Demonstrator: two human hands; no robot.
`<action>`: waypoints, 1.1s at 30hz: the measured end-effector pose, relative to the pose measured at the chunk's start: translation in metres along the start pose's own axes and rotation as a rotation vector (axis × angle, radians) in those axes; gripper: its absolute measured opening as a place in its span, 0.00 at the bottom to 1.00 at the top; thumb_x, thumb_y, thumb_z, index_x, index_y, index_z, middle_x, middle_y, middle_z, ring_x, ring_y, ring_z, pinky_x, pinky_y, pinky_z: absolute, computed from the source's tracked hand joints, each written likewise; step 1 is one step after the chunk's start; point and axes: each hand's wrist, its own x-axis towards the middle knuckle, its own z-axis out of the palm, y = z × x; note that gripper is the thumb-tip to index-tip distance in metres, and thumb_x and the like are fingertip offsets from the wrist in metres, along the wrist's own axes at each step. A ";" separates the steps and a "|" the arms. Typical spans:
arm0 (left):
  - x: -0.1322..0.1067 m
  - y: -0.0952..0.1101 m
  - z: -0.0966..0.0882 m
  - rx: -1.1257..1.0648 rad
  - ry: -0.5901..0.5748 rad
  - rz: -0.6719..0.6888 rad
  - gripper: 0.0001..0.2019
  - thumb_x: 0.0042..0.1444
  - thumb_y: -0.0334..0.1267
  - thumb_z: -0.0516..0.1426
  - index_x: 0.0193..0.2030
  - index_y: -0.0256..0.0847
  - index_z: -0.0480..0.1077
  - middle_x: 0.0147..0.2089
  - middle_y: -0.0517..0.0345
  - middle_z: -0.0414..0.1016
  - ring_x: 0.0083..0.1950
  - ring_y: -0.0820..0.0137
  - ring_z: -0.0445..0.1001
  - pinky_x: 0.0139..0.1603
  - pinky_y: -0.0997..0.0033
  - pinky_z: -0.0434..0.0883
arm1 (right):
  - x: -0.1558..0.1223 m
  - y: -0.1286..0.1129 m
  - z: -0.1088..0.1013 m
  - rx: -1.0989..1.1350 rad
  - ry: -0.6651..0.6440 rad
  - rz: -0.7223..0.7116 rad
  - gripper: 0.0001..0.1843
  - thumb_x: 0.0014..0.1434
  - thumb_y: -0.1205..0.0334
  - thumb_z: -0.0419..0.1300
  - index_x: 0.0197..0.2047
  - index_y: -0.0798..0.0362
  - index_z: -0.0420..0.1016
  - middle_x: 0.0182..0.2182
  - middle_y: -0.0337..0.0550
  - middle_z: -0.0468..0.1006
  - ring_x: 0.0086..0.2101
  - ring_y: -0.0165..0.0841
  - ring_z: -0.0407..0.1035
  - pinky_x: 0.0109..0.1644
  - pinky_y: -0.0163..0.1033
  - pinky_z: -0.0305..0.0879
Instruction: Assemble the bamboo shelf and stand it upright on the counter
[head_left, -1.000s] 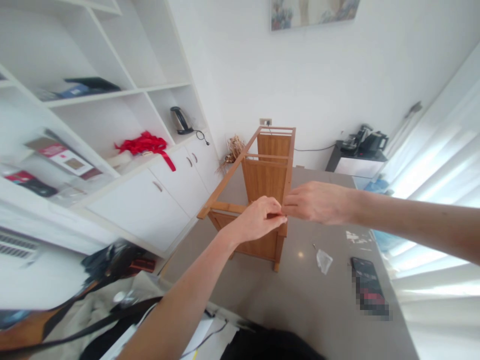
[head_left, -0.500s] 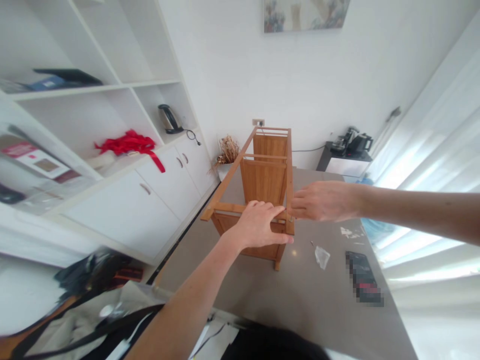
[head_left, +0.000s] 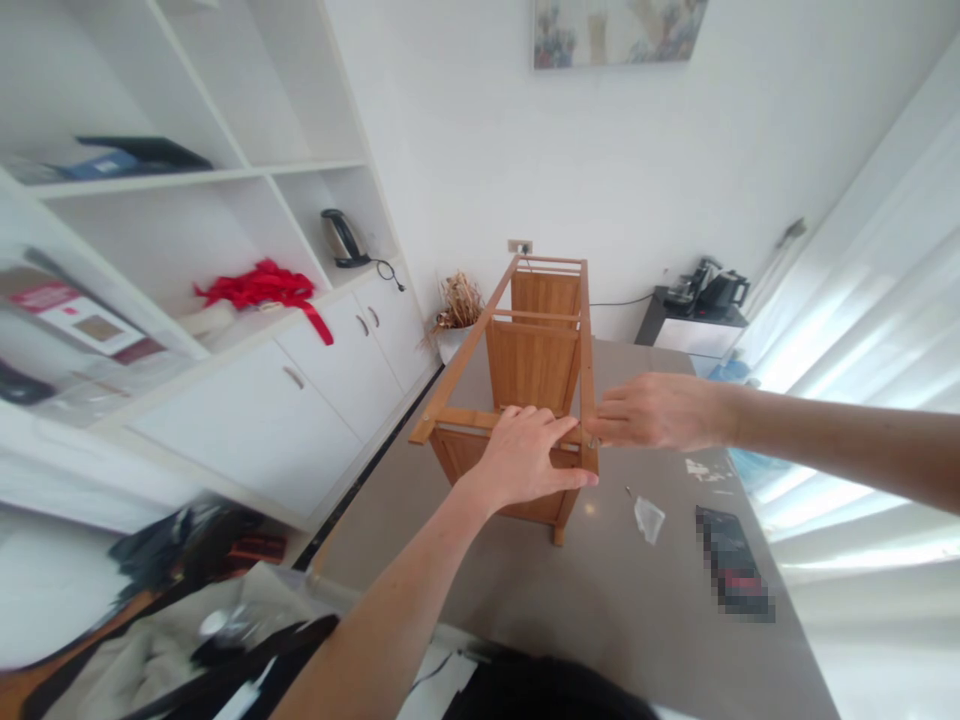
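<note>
Frame (head_left: pixel 534 365) on the table (head_left: pixel 510 590), long rails running away toward the wall (head_left: pixel 442 130), near end between both hands. Left hand (head_left: pixel 521 455) laid over the near rail (head_left: pixel 469 416), thumb reaching to the right corner (head_left: pixel 590 462); apparently a clasp on the wood. Right hand (head_left: pixel 656 410) curled in at the outer side of that same corner, fingertips bunched close together; cannot tell what, if anything, between them. Shiny bit (head_left: pixel 593 443) at the joint, too small to name.

Judged as fine fingertip work at a joint: brace with the left, work with the right. Press on the rail evenly to avoid rocking the frame. Square the fingertips to the joint before adding force. Move gently, in small strokes, to spare the wood. Mind the left thumb, close to the working fingers. Watch for anything slipping toward the bag (head_left: pixel 649 520) or the white scraps (head_left: pixel 703 470).
</note>
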 end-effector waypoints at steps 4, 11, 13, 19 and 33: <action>0.001 -0.001 0.002 -0.005 0.001 -0.002 0.35 0.48 0.67 0.52 0.53 0.41 0.68 0.43 0.51 0.73 0.46 0.59 0.69 0.49 0.60 0.59 | -0.004 0.001 -0.005 0.054 -0.013 -0.023 0.15 0.67 0.62 0.43 0.45 0.58 0.69 0.31 0.46 0.71 0.31 0.32 0.62 0.33 0.39 0.55; 0.005 -0.001 0.004 -0.012 -0.002 -0.012 0.37 0.48 0.67 0.52 0.55 0.41 0.67 0.46 0.50 0.73 0.48 0.59 0.68 0.51 0.60 0.59 | -0.012 0.006 -0.002 0.264 0.012 -0.003 0.17 0.67 0.60 0.44 0.48 0.57 0.70 0.39 0.51 0.73 0.37 0.34 0.65 0.39 0.41 0.59; 0.005 0.000 0.004 -0.024 -0.002 -0.019 0.37 0.47 0.68 0.52 0.55 0.42 0.67 0.46 0.51 0.73 0.48 0.59 0.68 0.52 0.60 0.59 | -0.013 0.005 0.001 0.344 0.053 0.014 0.17 0.67 0.59 0.45 0.46 0.56 0.71 0.40 0.51 0.73 0.38 0.34 0.65 0.39 0.40 0.60; 0.007 0.000 0.004 -0.028 -0.003 -0.051 0.38 0.45 0.68 0.53 0.56 0.42 0.67 0.45 0.51 0.72 0.47 0.59 0.68 0.52 0.59 0.59 | -0.019 0.005 0.012 0.547 0.187 0.087 0.18 0.67 0.58 0.45 0.42 0.57 0.74 0.38 0.51 0.74 0.39 0.33 0.67 0.40 0.38 0.62; -0.020 -0.012 -0.033 -0.181 0.220 -0.165 0.28 0.53 0.53 0.58 0.59 0.44 0.63 0.60 0.49 0.64 0.60 0.60 0.62 0.61 0.58 0.59 | 0.019 0.005 0.002 0.595 0.416 0.643 0.20 0.65 0.57 0.46 0.29 0.55 0.72 0.23 0.39 0.71 0.25 0.27 0.60 0.29 0.33 0.53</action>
